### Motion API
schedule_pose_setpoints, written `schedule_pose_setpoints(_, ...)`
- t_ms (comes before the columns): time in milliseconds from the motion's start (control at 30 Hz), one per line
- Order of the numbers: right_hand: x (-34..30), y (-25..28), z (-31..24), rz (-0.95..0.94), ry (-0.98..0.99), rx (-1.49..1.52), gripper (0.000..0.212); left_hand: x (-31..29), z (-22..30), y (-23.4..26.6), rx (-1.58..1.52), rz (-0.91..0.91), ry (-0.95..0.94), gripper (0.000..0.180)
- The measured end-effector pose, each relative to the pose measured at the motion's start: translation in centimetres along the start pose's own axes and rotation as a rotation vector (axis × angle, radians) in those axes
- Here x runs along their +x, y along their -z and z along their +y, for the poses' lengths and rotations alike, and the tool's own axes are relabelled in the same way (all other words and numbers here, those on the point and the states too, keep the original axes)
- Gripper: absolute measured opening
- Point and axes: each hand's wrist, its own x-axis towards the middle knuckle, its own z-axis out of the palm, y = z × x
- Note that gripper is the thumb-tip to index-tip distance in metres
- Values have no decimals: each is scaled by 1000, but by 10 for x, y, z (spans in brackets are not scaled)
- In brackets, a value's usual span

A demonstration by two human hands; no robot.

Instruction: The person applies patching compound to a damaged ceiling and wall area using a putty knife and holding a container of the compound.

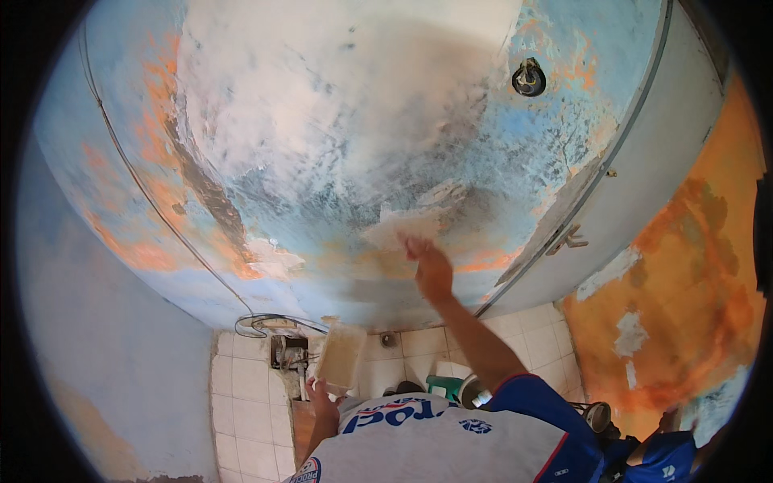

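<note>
My right hand (pixel 419 251) is raised to the wall, its fingers curled closed beside a pale wet-looking patch (pixel 403 227). Whatever it grips is hidden or too blurred to name. Lower down and to the left, my left hand (pixel 322 400) grips the near end of a rectangular pale tub (pixel 362 344), with cream-coloured paste inside it. The wall (pixel 338 121) in front carries a broad whitish coat, smeared thinner and darker toward its lower edge, over blue and orange old paint.
A black cable (pixel 145 177) runs down the wall's left side to an open floor box (pixel 290 352). A round hole with wires (pixel 529 78) sits upper right. A grey conduit (pixel 616 153) follows the right corner. Below are white tiles (pixel 241 410) and a green container (pixel 441 385).
</note>
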Motion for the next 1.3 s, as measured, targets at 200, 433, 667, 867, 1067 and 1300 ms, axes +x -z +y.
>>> schedule_pose_setpoints(200, 251, 140, -36, 757, 428, -327, 55, -6, -2, 4, 46, -44, 1, 54)
schedule_pose_setpoints(433, 95, -3, 82, 274, 224, -417, 56, -14, 12, -18, 22, -98, 10, 52)
schedule_pose_setpoints(667, -240, -22, 60, -141, -451, 99, 40, 3, -12, 19, 89, -71, 19, 49)
schedule_pose_setpoints(867, -250, -3, 37, 46, -852, 63, 26, 22, 9, 19, -8, -185, -97, 60)
schedule_pose_setpoints(1067, -158, 12, -25, 285, -937, 1517, 46, 12, 94, -17, 36, -260, -195, 59)
schedule_pose_setpoints(1300, -96, 9, -151, 110, -1081, 1645, 44, -4, 156, 2, -97, -347, -257, 58)
